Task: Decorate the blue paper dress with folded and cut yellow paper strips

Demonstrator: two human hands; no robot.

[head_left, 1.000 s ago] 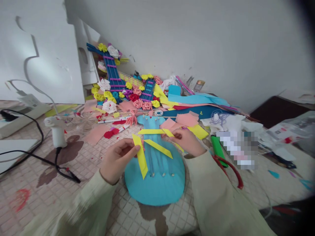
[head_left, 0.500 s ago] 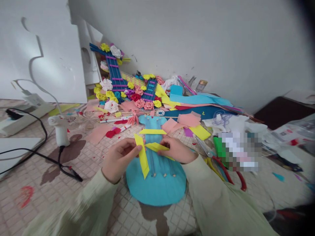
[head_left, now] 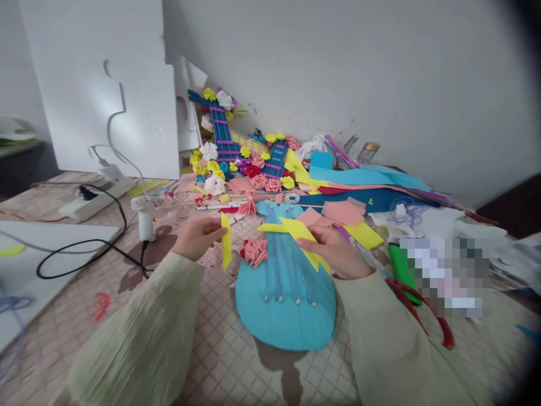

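Observation:
A blue guitar-shaped craft piece point(head_left: 283, 324) lies on the table, with blue strings running down its neck to small pegs. A yellow paper strip point(head_left: 268, 228) lies across the neck. Left of the guitar, my left hand point(head_left: 196, 237) pinches another yellow paper strip point(head_left: 226, 242), held upright. Over the neck's right side, my right hand point(head_left: 336, 254) is closed on yellow paper strips point(head_left: 301, 239), one overlapping another. A pink crepe-paper rose point(head_left: 256, 252) sits at the guitar's left shoulder.
At left stand a white glue gun point(head_left: 144, 220), its black cable and a power strip point(head_left: 97, 197). Red-handled scissors point(head_left: 443, 332) lie at right near a green packet point(head_left: 403, 270). Flower-decorated blue guitars point(head_left: 224, 135) lean at the back among paper scraps point(head_left: 344, 213).
My hands have moved apart: the left went left with its strip, the right drew away to the right with its strips. The pink rose is now uncovered. The view has turned left.

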